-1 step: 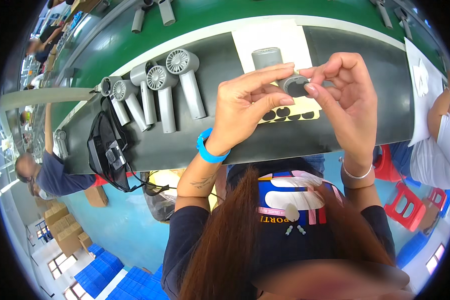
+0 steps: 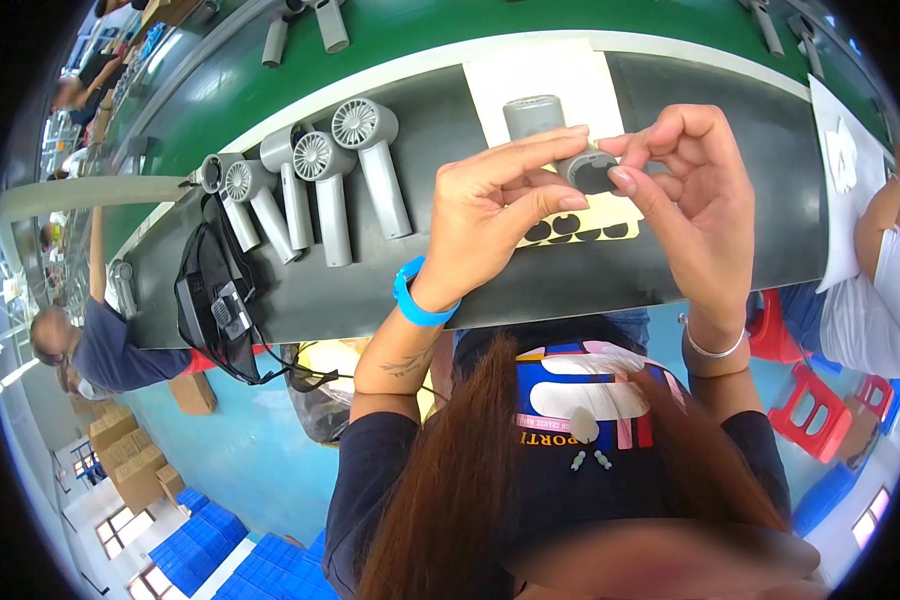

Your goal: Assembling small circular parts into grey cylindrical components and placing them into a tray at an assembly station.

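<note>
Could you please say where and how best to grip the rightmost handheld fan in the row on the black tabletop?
Probably around the middle of its handle, from the right: the handle is long and slim, the vented head is bulky, and another fan lies close on the left.

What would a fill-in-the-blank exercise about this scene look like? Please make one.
1. The left hand grips a ____ object with a dark disc on its end.
2. The disc's right edge is nearest the ____ hand.
3. The row of fans lies to the ____ of both hands.
4. The wristband is coloured ____.

Missing words: grey; right; left; blue.
</note>
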`<action>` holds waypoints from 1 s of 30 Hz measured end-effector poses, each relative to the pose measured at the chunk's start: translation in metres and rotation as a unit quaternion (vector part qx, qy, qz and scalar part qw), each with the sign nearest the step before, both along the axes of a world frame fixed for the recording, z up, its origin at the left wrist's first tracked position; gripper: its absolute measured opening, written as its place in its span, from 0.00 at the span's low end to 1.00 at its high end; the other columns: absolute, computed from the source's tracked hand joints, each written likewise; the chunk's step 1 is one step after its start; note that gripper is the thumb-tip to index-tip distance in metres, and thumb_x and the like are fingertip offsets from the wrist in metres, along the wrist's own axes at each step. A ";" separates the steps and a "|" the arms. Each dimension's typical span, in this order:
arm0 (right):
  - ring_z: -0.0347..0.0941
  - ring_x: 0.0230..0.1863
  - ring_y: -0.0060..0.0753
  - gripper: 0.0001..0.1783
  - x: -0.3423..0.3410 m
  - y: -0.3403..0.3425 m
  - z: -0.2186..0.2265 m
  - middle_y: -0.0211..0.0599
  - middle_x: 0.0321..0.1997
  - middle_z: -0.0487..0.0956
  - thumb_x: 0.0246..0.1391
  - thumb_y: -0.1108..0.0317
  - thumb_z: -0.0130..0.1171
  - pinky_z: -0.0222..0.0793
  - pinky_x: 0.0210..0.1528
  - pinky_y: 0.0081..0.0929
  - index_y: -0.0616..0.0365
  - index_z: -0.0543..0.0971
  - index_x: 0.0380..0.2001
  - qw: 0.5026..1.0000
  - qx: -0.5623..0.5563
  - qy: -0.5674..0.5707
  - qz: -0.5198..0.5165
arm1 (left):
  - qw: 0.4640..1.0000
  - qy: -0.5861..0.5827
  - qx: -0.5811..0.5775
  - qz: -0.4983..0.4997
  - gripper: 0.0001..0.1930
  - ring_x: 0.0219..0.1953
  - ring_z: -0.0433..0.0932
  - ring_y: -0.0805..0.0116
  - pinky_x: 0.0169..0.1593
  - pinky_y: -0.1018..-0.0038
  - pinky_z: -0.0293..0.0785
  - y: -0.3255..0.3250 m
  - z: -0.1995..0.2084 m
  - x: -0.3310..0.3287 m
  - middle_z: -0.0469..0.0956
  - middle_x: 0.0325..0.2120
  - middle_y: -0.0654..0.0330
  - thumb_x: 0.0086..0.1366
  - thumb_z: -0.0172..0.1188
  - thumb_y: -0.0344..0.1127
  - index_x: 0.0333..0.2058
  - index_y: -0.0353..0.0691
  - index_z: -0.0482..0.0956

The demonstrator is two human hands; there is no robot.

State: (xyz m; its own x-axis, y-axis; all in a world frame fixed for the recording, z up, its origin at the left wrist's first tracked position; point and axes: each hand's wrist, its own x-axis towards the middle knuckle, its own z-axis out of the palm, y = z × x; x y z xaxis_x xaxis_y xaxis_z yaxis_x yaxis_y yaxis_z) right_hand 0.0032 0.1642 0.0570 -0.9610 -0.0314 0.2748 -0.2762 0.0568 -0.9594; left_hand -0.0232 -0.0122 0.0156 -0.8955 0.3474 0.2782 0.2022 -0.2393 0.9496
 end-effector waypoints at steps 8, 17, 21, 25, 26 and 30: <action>0.75 0.42 0.22 0.13 0.000 0.000 0.001 0.31 0.33 0.74 0.50 0.82 0.58 0.74 0.36 0.14 0.61 0.67 0.37 1.000 0.013 -0.002 -0.014 | 1.000 0.000 -0.016 0.001 0.18 0.36 0.81 0.70 0.39 0.78 0.79 0.001 -0.001 -0.001 0.77 0.47 0.50 0.55 0.59 0.17 0.46 0.33 0.78; 0.75 0.40 0.20 0.13 -0.001 -0.002 0.003 0.31 0.34 0.73 0.49 0.83 0.58 0.75 0.35 0.15 0.62 0.67 0.36 0.999 0.030 -0.005 -0.025 | 1.000 0.007 -0.015 0.000 0.18 0.37 0.81 0.70 0.40 0.78 0.79 0.001 -0.002 -0.002 0.77 0.46 0.50 0.55 0.59 0.18 0.46 0.33 0.78; 0.75 0.39 0.20 0.13 -0.001 -0.002 0.002 0.31 0.33 0.73 0.49 0.84 0.58 0.76 0.35 0.16 0.62 0.67 0.36 0.999 0.034 -0.005 -0.028 | 1.000 -0.006 -0.007 0.002 0.18 0.36 0.81 0.70 0.39 0.78 0.79 0.001 -0.002 -0.002 0.77 0.46 0.51 0.55 0.60 0.18 0.46 0.33 0.78; 0.75 0.39 0.20 0.13 -0.001 -0.002 0.001 0.31 0.33 0.74 0.48 0.84 0.58 0.76 0.35 0.16 0.62 0.67 0.36 0.999 0.038 -0.006 -0.030 | 1.000 0.000 -0.019 0.000 0.18 0.36 0.80 0.71 0.39 0.79 0.79 0.000 -0.002 -0.002 0.77 0.46 0.50 0.55 0.60 0.18 0.46 0.33 0.78; 0.75 0.39 0.20 0.13 -0.001 -0.002 0.001 0.31 0.33 0.74 0.48 0.84 0.58 0.76 0.35 0.16 0.62 0.67 0.36 0.999 0.038 -0.006 -0.031 | 1.000 -0.007 -0.015 -0.001 0.18 0.36 0.80 0.71 0.39 0.79 0.79 0.000 -0.002 -0.002 0.77 0.47 0.50 0.55 0.60 0.18 0.46 0.33 0.78; 0.76 0.40 0.21 0.13 0.000 -0.003 0.003 0.32 0.32 0.74 0.48 0.84 0.58 0.76 0.36 0.16 0.62 0.67 0.36 0.998 0.040 -0.013 -0.035 | 1.000 -0.022 0.002 -0.002 0.18 0.36 0.80 0.71 0.39 0.79 0.79 0.002 -0.002 0.000 0.77 0.47 0.51 0.55 0.60 0.18 0.47 0.32 0.77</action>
